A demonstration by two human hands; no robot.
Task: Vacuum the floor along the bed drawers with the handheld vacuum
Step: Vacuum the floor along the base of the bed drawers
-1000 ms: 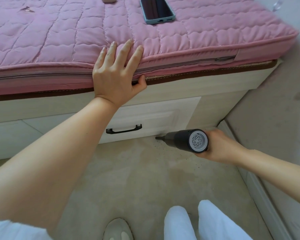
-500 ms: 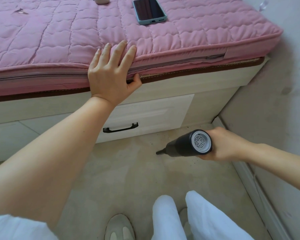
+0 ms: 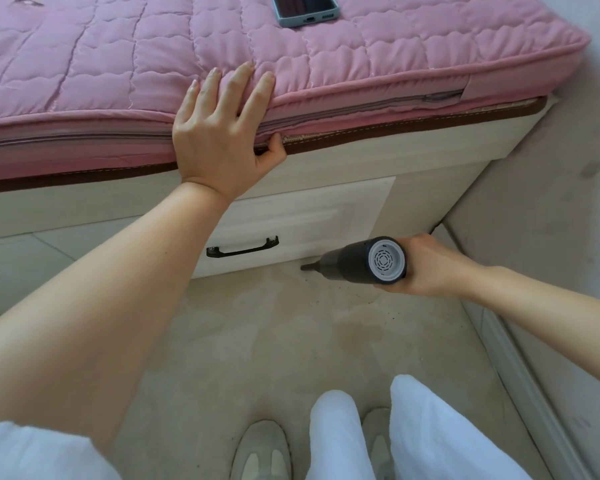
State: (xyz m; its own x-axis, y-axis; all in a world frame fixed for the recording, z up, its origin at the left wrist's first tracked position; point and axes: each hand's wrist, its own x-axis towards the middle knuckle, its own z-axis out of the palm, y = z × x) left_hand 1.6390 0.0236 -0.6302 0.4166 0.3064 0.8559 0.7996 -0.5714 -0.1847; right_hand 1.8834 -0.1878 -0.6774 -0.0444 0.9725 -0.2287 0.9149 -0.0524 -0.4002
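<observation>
Below, one vacuum [image 3: 357,263] clasped in right hand [image 3: 426,266], left hand [image 3: 219,133] flat on one mattress [image 3: 361,74]; one drawer [image 3: 302,220]

A pink quilted bed [image 3: 326,74] carries a phone [image 3: 303,8] near its far edge, while the beige floor [image 3: 257,341] below bears dark specks by the drawer's [image 3: 302,216] foot.

— Where's the right hand [image 3: 426,266]?

— Low by the floor [image 3: 291,341], wrapped round the handheld vacuum [image 3: 364,260]. The nozzle tip points away from that hand, right at the foot of the drawer [image 3: 309,220].

— And the left hand [image 3: 222,133]?

— Up on the edge of the pink mattress [image 3: 326,64], fingers spread flat on top, thumb tucked under the edge. The drawer's black handle [image 3: 243,249] sits below that wrist. A phone [image 3: 303,6] lies beyond its fingertips.
</observation>
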